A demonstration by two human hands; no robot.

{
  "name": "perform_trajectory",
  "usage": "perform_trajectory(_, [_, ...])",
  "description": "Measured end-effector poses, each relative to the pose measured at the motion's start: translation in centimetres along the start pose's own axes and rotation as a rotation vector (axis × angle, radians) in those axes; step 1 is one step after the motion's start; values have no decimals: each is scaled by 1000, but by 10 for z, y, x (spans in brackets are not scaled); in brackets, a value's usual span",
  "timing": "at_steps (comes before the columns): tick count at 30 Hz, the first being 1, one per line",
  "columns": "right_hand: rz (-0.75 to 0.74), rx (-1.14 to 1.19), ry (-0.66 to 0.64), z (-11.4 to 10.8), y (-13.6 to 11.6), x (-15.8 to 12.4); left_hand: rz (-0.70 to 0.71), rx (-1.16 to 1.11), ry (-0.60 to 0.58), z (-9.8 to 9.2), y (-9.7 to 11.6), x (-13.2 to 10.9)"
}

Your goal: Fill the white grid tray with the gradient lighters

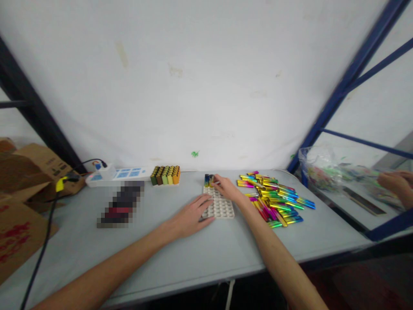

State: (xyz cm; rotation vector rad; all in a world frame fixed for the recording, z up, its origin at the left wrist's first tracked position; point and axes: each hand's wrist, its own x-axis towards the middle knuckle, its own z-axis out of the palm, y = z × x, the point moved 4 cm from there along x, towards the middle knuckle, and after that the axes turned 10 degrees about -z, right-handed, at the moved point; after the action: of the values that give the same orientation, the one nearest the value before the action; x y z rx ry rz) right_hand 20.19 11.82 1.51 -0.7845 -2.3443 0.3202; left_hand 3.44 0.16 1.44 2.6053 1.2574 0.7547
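A white tray with rows of round holes lies on the table before me. My left hand rests against its left side, fingers stretched out and thumb apart near the front corner. A few shiny blue-and-gold tubes stand upright in the far left holes. My right hand reaches over the tray's far end, with fingertips pinched on a small metallic tube there, partly hidden by the fingers. To the right of that hand lies a loose pile of shiny multicoloured tubes.
Farther left stands a block of upright green, brown and orange tubes. Behind are a power strip and a wall; a pixelated dark item and cardboard boxes lie left. At right, beyond a blue frame, another person's hand shows near plastic bags.
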Motion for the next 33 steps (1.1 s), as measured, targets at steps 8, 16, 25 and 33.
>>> perform_trajectory(8, [163, -268, 56, -49, 10, -19, 23, -33, 36, -3, 1, 1])
perform_trajectory(16, [485, -537, -178, -90, 42, -61, 36, -24, 23, -1, -4, 3])
perform_trajectory(25, [357, -456, -132, -83, 30, -50, 35, -26, 41, -3, -3, 3])
perform_trajectory(33, [107, -103, 139, -74, -10, -30, 29, -37, 36, -4, -1, 2])
